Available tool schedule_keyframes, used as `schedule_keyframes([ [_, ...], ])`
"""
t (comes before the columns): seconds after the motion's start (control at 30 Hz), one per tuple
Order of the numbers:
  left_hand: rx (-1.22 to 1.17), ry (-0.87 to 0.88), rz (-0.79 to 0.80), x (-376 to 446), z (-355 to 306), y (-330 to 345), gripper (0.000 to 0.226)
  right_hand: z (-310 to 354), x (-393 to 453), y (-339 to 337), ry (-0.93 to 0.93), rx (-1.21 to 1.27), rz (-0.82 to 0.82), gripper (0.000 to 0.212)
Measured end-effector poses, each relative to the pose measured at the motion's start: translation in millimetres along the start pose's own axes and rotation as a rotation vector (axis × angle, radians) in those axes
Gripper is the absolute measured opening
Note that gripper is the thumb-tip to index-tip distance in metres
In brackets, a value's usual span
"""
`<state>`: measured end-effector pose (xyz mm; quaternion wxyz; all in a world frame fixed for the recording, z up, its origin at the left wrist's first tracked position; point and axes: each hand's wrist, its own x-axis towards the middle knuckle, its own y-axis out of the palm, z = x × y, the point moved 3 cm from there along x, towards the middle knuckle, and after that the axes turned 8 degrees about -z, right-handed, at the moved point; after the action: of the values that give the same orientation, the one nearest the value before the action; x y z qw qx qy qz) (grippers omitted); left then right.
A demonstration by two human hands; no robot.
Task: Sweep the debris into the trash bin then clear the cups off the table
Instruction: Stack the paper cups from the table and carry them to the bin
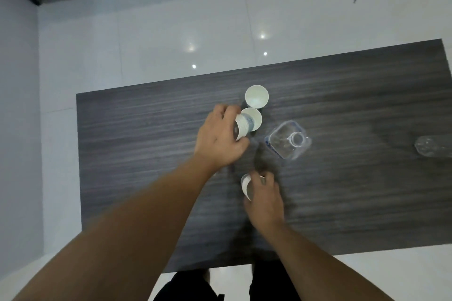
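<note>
Left hand: the left hand (pixel 220 139) gripped a tilted paper cup (pixel 247 123), fingers curled round its side, its mouth turned toward the far right.
Right hand: the right hand (pixel 265 197) clasped a second cup (pixel 246 187) — mostly hidden under the fingers, near the front middle of the table (pixel 137 154).
Third cup: an upright white cup (pixel 256 96) stood just beyond the tilted one, almost touching it.
Bottle: a clear bottle (pixel 288 140) stood right of the cups, uncapped mouth up.
Far right: another clear bottle (pixel 433 149) lay at the table's right edge — partly cut off.
Floor: pale glossy tiles (pixel 171 39) beyond the table.
</note>
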<state>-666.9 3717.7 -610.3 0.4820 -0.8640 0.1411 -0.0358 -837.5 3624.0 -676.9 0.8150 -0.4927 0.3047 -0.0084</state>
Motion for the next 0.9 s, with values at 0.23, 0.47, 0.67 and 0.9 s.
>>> schedule_keyframes([
  [0.23,0.14,-0.008,0.297,30.8,4.3,62.0,0.058,-13.8,3.9,4.5,-0.002,0.043,-0.028,0.075],
  [0.47,0.192,-0.061,0.209,21.1,2.1,57.1,0.053,-12.4,12.3,6.9,-0.039,0.042,-0.02,0.074],
  [0.67,0.12,0.064,-0.171,41.5,-18.2,10.8,0.049,-6.5,14.8,6.3,-0.067,0.025,-0.011,0.083],
  [0.9,0.161,0.051,-0.119,71.2,-30.3,41.1,0.053,-8.4,14.6,9.4,-0.07,0.045,-0.022,0.088],
])
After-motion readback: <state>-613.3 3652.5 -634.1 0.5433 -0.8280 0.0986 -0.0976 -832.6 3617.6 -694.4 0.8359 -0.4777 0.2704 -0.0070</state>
